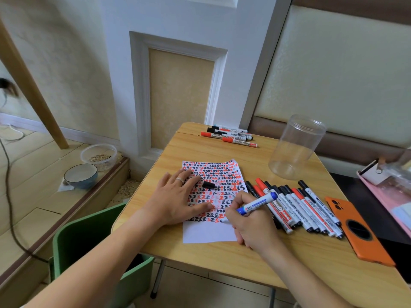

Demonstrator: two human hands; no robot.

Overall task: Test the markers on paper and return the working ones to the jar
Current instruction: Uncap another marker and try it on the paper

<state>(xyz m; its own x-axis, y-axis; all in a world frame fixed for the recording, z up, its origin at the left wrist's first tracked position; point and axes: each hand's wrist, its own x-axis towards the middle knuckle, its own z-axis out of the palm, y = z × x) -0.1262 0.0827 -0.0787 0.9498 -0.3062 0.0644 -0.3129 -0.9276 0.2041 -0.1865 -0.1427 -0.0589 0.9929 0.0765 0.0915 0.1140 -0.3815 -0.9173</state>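
Observation:
A white sheet of paper point(209, 233), covered in red and black test marks, lies on the wooden table point(222, 256). My left hand point(178, 198) rests flat on the paper. A blue marker point(259, 202) is gripped by my right hand point(251, 223), its tip touching the paper near the lower rows of marks. A loose black cap point(208, 184) lies on the paper by my left fingers. Several red and black markers point(300, 207) lie in a row to the right. The clear plastic jar point(295, 147) stands behind them with nothing inside.
Several more markers point(231, 135) lie at the table's far edge by the wall. An orange phone point(355, 232) lies face down at the right. A green chair point(89, 245) stands left of the table. Bowls point(81, 175) sit on the floor ledge.

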